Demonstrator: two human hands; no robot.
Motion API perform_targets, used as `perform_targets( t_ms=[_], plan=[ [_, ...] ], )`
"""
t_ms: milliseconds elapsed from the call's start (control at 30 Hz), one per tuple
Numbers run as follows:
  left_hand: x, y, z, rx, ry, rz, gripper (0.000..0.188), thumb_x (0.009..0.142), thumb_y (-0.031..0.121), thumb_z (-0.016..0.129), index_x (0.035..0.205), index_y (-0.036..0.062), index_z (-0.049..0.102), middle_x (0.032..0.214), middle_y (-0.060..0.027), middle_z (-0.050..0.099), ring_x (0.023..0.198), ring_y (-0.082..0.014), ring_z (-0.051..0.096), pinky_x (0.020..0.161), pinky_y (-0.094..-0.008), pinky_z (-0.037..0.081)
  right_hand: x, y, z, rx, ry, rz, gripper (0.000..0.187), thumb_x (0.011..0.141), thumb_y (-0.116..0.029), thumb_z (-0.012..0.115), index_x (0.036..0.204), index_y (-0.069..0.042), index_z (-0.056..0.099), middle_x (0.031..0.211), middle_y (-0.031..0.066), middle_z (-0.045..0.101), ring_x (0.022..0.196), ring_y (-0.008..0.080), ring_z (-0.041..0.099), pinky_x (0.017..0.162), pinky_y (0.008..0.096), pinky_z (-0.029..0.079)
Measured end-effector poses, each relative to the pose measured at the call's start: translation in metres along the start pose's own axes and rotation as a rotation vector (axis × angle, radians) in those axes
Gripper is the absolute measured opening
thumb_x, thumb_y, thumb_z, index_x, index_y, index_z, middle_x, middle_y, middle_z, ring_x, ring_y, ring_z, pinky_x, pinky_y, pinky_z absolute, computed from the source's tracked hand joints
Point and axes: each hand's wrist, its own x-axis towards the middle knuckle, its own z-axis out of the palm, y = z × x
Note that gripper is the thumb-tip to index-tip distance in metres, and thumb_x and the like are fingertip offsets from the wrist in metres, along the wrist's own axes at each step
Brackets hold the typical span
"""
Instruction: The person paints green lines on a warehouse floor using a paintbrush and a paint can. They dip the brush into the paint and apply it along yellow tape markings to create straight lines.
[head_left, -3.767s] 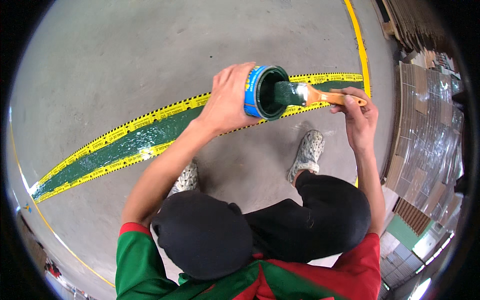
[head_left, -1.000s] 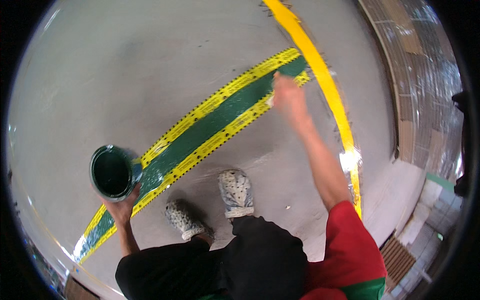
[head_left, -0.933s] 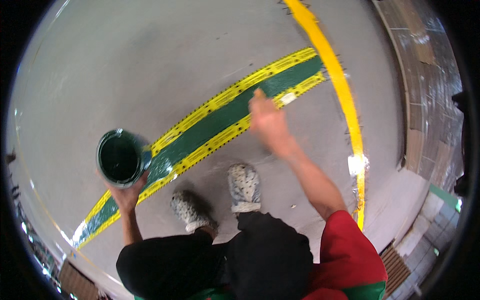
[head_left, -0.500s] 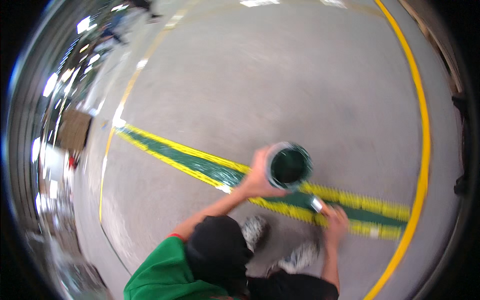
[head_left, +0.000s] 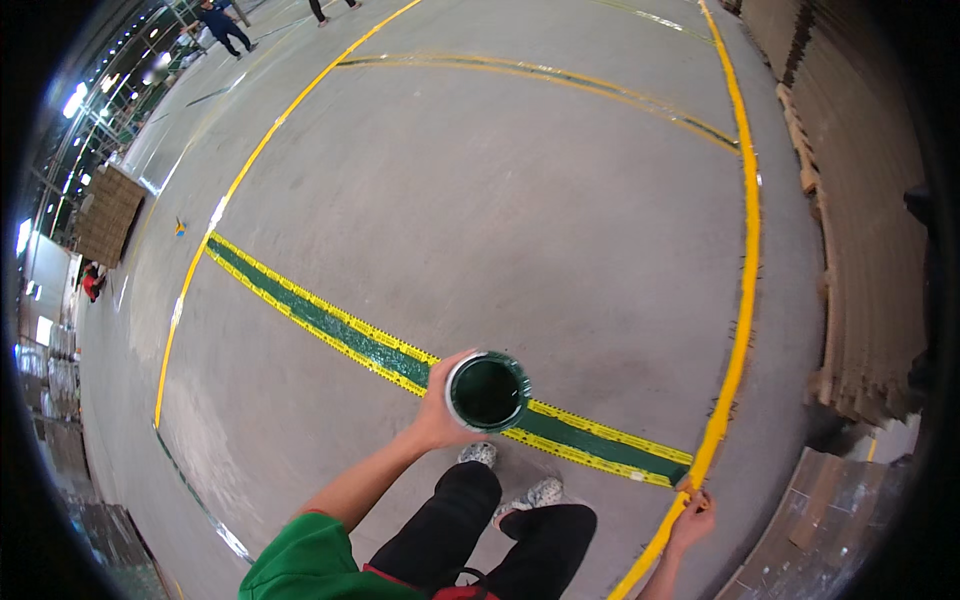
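My left hand [head_left: 437,405] is closed round the side of a round can [head_left: 488,391] of dark green paint, held above the floor with its open top facing up. A painted green stripe [head_left: 590,440] runs under the can between two strips of yellow-and-black tape [head_left: 320,307]. At the right end of this stripe, my right hand [head_left: 692,522] grips a paintbrush [head_left: 686,485]. Its small, partly hidden tip is beside the solid yellow floor line [head_left: 741,340]. My feet [head_left: 543,491] stand just on the near side of the stripe.
Stacked flat cardboard [head_left: 870,250] rises along the right, with more brown sheets [head_left: 800,530] at the lower right. Another yellow line [head_left: 262,150] borders the left. A brown stack [head_left: 105,215] and a crouching person [head_left: 92,282] are at the far left; another person [head_left: 220,25] walks farther back.
The brush in my right hand has moved right along the stripe to its end at the yellow line. The paint can is now lower and further left in view.
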Motion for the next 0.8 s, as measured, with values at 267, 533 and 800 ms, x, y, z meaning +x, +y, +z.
perform_targets(
  t_ms=[267, 533, 800],
  plan=[
    [-0.017, 0.255, -0.119, 0.043, 0.048, -0.132, 0.120, 0.057, 0.024, 0.101, 0.148, 0.0052, 0.025, 0.143, -0.0158, 0.050, 0.134, -0.0282, 0.051, 0.114, -0.0431, 0.039, -0.055, -0.138, -0.214, 0.335, 0.136, 0.462, 0.019, 0.098, -0.008, 0.061, 0.109, 0.006, 0.065, 0.094, 0.0143, 0.070, 0.074, 0.0242, 0.070, 0.064, 0.0359, 0.057],
    [0.020, 0.361, -0.121, 0.105, 0.181, -0.248, 0.113, 0.055, 0.026, 0.100, 0.144, 0.0001, 0.035, 0.137, -0.0170, 0.052, 0.128, -0.0308, 0.054, 0.110, -0.0428, 0.042, 0.026, -0.285, -0.290, 1.373, 0.049, 0.572, 0.020, 0.103, -0.017, 0.058, 0.105, 0.002, 0.064, 0.096, 0.0116, 0.068, 0.082, 0.0189, 0.063, 0.078, 0.0294, 0.053],
    [0.162, 0.318, -0.111, 0.015, 0.277, -0.114, 0.111, 0.054, 0.026, 0.100, 0.141, 0.0001, 0.037, 0.135, -0.0164, 0.053, 0.127, -0.0301, 0.054, 0.108, -0.0434, 0.042, 0.146, -0.450, -0.167, 1.578, -0.023, 0.681, 0.021, 0.100, -0.020, 0.060, 0.108, -0.001, 0.065, 0.090, 0.0096, 0.068, 0.075, 0.0176, 0.062, 0.063, 0.0261, 0.052]
  ],
)
